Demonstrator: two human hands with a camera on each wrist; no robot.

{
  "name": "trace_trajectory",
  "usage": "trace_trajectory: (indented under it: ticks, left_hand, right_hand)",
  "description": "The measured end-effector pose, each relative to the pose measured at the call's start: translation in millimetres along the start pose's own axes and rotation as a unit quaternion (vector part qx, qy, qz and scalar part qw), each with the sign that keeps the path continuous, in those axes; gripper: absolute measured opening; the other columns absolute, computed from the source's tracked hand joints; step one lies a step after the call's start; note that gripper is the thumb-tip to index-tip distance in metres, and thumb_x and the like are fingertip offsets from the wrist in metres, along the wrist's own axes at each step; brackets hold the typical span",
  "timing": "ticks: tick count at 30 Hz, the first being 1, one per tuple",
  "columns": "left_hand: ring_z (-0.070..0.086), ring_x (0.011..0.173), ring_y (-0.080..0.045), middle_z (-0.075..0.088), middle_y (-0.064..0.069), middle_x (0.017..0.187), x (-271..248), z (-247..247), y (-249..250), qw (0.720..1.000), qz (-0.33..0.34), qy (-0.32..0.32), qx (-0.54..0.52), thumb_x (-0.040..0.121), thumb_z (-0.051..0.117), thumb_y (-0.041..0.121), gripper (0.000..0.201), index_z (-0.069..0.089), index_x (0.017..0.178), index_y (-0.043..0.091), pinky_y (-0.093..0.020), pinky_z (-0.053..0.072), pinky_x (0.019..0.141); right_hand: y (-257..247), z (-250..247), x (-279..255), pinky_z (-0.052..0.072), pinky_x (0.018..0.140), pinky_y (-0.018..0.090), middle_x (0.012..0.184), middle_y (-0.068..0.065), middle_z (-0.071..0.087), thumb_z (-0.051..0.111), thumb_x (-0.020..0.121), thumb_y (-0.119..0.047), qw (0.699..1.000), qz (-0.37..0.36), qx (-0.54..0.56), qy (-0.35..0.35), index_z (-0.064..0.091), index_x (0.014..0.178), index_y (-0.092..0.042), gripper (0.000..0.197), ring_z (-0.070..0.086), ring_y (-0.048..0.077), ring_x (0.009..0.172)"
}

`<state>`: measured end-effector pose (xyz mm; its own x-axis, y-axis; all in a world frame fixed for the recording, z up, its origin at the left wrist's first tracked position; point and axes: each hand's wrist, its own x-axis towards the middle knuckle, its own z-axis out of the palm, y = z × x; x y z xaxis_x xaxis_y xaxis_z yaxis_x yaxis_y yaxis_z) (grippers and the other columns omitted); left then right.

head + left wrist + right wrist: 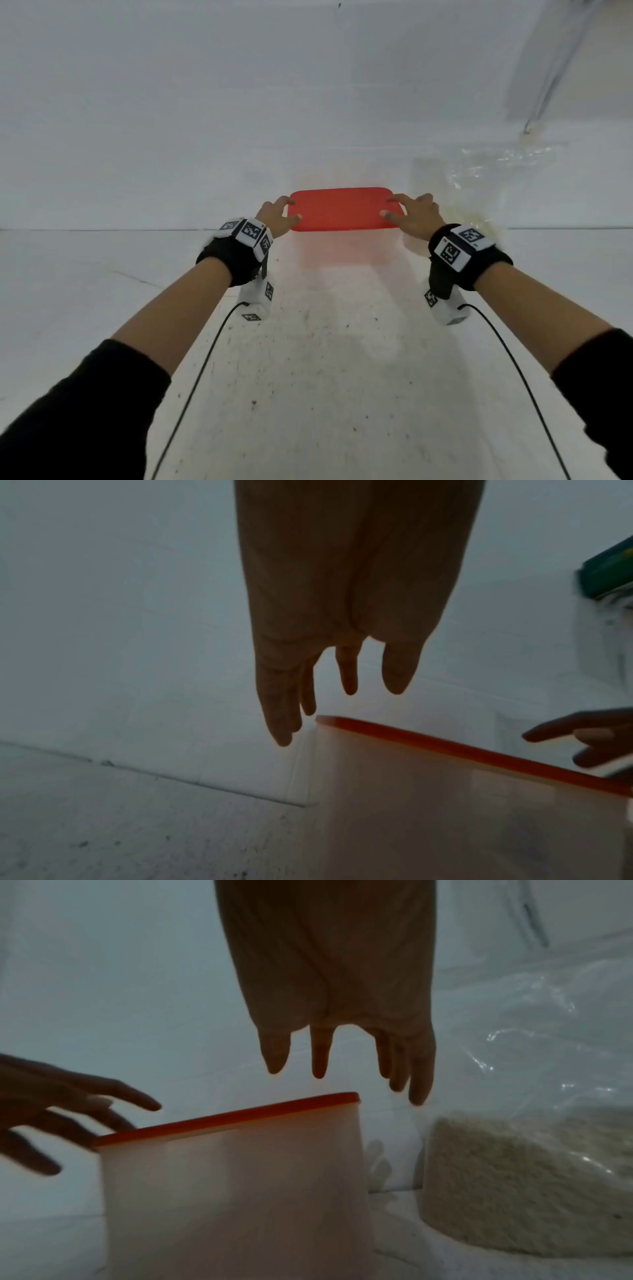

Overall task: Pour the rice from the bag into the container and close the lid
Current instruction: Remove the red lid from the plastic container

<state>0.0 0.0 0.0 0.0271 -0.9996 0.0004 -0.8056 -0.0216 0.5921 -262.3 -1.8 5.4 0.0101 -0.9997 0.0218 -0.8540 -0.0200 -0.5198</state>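
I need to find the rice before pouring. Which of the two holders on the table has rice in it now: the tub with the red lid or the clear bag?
The clear bag, right of the tub; pale grains fill its bottom, while the tub shows none.

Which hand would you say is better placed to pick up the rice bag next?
The right hand, probably: the rice bag stands just beside it on the container's right, while the left hand is at the lid's far end.

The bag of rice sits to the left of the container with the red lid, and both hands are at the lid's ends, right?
Not quite: the bag of rice sits to the right of the container, as the right wrist view shows. Left hand and right hand are indeed at the ends of the red lid.
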Motion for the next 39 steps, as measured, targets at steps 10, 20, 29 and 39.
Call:
trace_trajectory:
  ticks: [10,20,29,39]
  left_hand:
    - [0.033,0.133,-0.029,0.025,-0.006,0.150,36.7,26.2,1.2,0.984,-0.061,-0.045,-0.161,0.096,0.043,0.033,0.058,0.015,0.146,0.021,-0.041,0.033,0.106]
    - [0.039,0.128,-0.030,0.027,-0.009,0.148,6.2,29.6,2.5,0.943,-0.059,-0.007,-0.326,0.095,0.048,0.020,0.058,0.019,0.145,0.021,-0.049,0.037,0.104]
    - [0.044,0.125,-0.028,0.031,-0.004,0.146,-85.7,20.2,-8.4,0.941,-0.055,-0.012,-0.333,0.093,0.051,0.026,0.061,0.019,0.145,0.028,-0.054,0.042,0.097]
    - [0.033,0.133,-0.025,0.023,-0.005,0.151,-149.9,37.8,-30.2,0.968,0.009,-0.012,-0.251,0.095,0.045,0.032,0.060,0.015,0.147,0.025,-0.045,0.029,0.110]
  right_hand:
    - [-4.2,26.7,40.5,0.030,0.109,0.036,0.146,0.008,0.037,0.053,0.092,-0.038,0.990,0.006,0.141,-0.023,0.040,0.139,-0.023,0.052,0.035,0.027,0.133]
    - [-9.2,18.8,-3.2,0.033,0.108,0.035,0.144,0.008,0.040,0.065,0.086,-0.028,0.969,0.006,0.245,0.025,0.044,0.137,-0.018,0.057,0.041,0.024,0.129]
    - [-9.2,16.6,-101.6,0.034,0.107,0.033,0.145,0.006,0.038,0.064,0.086,-0.029,0.964,-0.013,0.267,0.005,0.043,0.138,-0.019,0.057,0.039,0.023,0.130]
    - [14.3,34.7,-164.3,0.023,0.106,0.027,0.145,0.010,0.035,0.053,0.090,-0.042,0.983,-0.069,0.170,0.000,0.039,0.140,-0.030,0.053,0.031,0.025,0.134]
